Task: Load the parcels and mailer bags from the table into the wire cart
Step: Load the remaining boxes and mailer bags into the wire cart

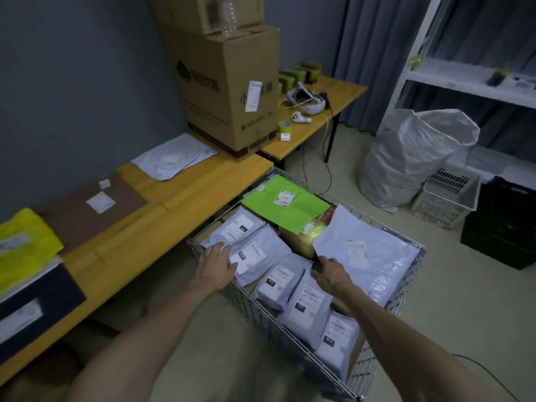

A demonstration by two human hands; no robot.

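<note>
The wire cart stands on the floor against the wooden surface and holds many bags. A green mailer bag lies across its far end, partly over a yellow-taped parcel, and grey mailer bags with printed labels lie overlapping along the near side.

The right hand reaches into the cart – its fingers pinch the lower corner of a large white mailer bag, which is tilted up against the cart's right wall. The left hand lies on a grey mailer in the cart's left corner; its fingers reach over the bag, but I cannot tell whether they grip it or only rest there.

On the surface lie a white mailer, a flat brown mailer, a yellow mailer bag and a dark navy parcel at the near edge. A tall cardboard box stands at the far end

Beyond it – on a second wooden surface – sit a white headset and a roll of tape. A white woven sack, a white plastic basket and a black crate stand on the floor to the right
</note>
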